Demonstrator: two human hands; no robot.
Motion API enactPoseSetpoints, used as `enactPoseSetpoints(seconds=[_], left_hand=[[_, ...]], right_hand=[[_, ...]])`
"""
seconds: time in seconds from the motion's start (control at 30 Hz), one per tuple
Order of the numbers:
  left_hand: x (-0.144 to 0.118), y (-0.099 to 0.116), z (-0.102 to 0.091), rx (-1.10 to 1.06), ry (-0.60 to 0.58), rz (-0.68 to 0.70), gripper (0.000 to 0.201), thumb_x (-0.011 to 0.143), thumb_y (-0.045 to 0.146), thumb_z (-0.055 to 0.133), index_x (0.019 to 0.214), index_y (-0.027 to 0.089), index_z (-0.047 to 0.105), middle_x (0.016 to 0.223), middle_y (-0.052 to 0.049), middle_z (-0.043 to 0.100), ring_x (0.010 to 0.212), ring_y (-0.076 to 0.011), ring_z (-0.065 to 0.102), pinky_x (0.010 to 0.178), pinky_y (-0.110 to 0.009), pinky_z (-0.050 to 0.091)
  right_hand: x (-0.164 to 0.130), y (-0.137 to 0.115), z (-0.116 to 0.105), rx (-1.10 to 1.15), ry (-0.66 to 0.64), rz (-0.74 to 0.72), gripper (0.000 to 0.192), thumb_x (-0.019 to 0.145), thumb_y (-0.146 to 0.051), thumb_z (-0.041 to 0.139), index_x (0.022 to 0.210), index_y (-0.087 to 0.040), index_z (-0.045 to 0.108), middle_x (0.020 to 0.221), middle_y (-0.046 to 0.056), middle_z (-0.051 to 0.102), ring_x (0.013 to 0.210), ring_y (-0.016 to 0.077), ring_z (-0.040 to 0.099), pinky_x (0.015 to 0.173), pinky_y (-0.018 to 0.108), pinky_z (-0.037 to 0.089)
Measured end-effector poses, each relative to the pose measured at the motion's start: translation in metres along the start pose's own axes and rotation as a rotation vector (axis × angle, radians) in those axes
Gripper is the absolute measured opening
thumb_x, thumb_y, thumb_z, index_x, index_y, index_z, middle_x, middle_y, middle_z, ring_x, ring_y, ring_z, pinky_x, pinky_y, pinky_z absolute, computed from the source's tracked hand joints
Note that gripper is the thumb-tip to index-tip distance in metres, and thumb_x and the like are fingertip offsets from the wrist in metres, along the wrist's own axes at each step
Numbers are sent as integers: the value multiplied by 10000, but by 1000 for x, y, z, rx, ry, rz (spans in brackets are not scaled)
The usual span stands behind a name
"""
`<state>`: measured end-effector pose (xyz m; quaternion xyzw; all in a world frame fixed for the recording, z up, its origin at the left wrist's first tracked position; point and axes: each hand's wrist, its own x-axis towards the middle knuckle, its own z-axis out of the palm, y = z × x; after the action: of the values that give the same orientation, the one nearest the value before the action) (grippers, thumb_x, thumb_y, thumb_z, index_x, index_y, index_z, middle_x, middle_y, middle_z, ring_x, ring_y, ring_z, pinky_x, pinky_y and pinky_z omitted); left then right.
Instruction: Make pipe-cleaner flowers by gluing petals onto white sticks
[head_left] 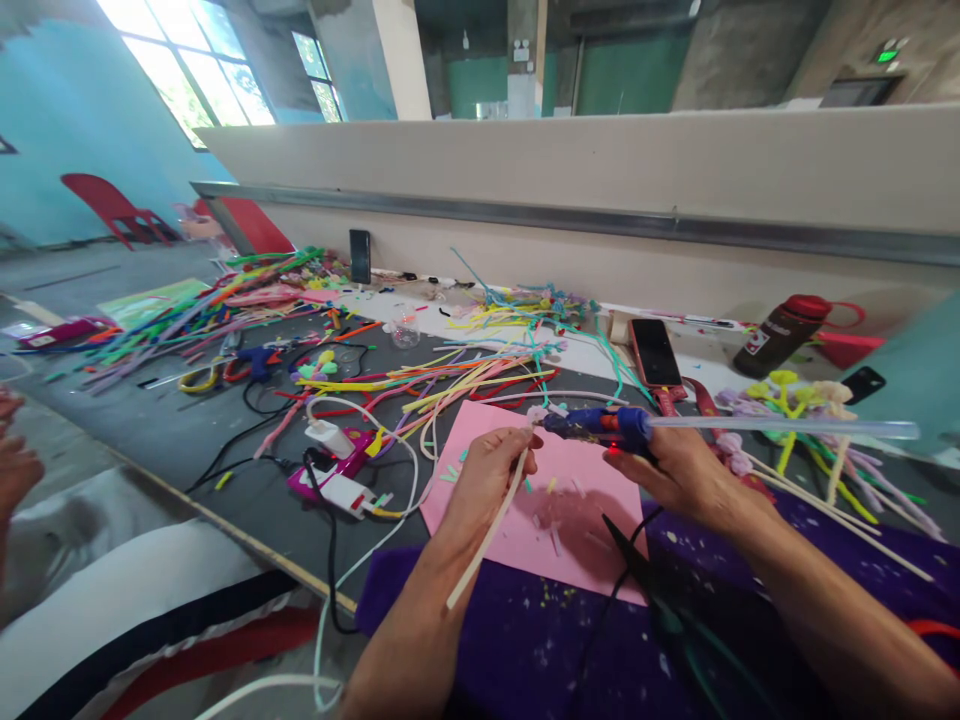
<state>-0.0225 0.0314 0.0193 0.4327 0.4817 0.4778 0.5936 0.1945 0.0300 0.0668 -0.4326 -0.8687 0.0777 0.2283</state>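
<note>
Wearer's arms & hands, head cam

Both forearms bare, no sleeves in view up to the frame edge. Left hand (486,470) & right hand (679,468): no gloves, no rings, no watch or wristband seen. Nails short, unpainted as far as visible. Upper arms, torso & clothing out of frame, can't tell what's worn.

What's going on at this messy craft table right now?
A person sits at a table strewn with colourful pipe cleaners. Their left hand pinches a thin pale stick over a pink sheet. Their right hand holds a blue glue gun, loaded with a clear glue stick, its nozzle right by the stick's top end. Finished fuzzy flowers lie to the right, near a phone.
</note>
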Motion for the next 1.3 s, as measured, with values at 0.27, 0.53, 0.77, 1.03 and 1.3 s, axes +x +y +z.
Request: enactPoseSetpoints(seconds=[0.27, 0.53, 0.77, 1.03, 1.3], left_hand=[[0, 0, 0, 19, -3, 29, 264, 725, 385, 535, 673, 145, 631, 454, 26, 508, 333, -58, 328, 361, -213, 205], [1, 0, -2, -40, 35, -2, 215, 712, 353, 567, 700, 148, 634, 455, 34, 510, 313, -46, 334, 339, -198, 224], [7, -5, -3, -235, 26, 38, 222, 736, 358, 572, 722, 142, 621, 462, 39, 484, 324, -30, 326, 326, -176, 205], [2, 0, 6, -255, -23, -53, 190, 699, 310, 630, 728, 122, 641, 477, 20, 508, 346, -33, 367, 323, -174, 198], [4, -3, 5, -197, -83, -22, 170, 725, 301, 584, 697, 143, 642, 485, 16, 551, 359, -46, 411, 334, -183, 231]], right_hand=[[1, 1, 1, 35, 64, -25, 245, 838, -338, 481, 947, -161, 611, 748, 58, 634, 647, 191, 555, 572, 278, 388], [-1, 12, -5, 359, 47, 235, 300, 815, -427, 511, 775, -152, 625, 560, 17, 573, 498, 129, 513, 463, 235, 377], [17, 55, 36, 955, -77, 573, 295, 760, -462, 586, 773, -173, 526, 488, -29, 529, 395, 86, 475, 396, 201, 374], [20, 68, 82, 791, -209, 620, 329, 758, -466, 570, 728, -139, 580, 564, 30, 604, 434, 95, 520, 418, 208, 389], [15, 51, 72, -67, -148, 446, 385, 764, -519, 539, 774, -153, 657, 792, 95, 653, 722, 211, 592, 540, 249, 347]])
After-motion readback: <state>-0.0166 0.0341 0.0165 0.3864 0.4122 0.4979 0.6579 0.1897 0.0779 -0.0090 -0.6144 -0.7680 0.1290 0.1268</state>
